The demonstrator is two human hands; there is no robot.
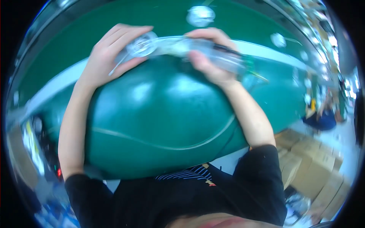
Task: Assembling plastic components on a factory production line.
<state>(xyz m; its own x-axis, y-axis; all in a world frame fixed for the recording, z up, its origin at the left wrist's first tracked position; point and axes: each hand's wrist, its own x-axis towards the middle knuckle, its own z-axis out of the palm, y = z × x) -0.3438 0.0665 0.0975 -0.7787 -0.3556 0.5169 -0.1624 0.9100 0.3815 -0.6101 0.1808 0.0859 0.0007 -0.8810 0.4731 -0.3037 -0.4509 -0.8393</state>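
Note:
My left hand [114, 51] is curled round a clear, silvery round piece [142, 45], thumb on the near side and fingers on the far side. A thin white lead or stick hangs from that piece toward my wrist. In my right hand [215, 53] is a grey, translucent cylindrical object [224, 60] with a dark strip along it. Motion blur hides its exact kind. Its far end points toward the left hand, and a green and yellow bit shows beyond my wrist. Both hands are over the white strip that crosses the green table.
Another round, clear-white piece [200, 16] lies beyond my right hand, and a smaller one [278, 40] with a thin lead lies farther right. A pale cable [182, 147] curves across the green tabletop [152, 114]. Cardboard boxes [311, 159] are stacked at the lower right. Someone sits far right.

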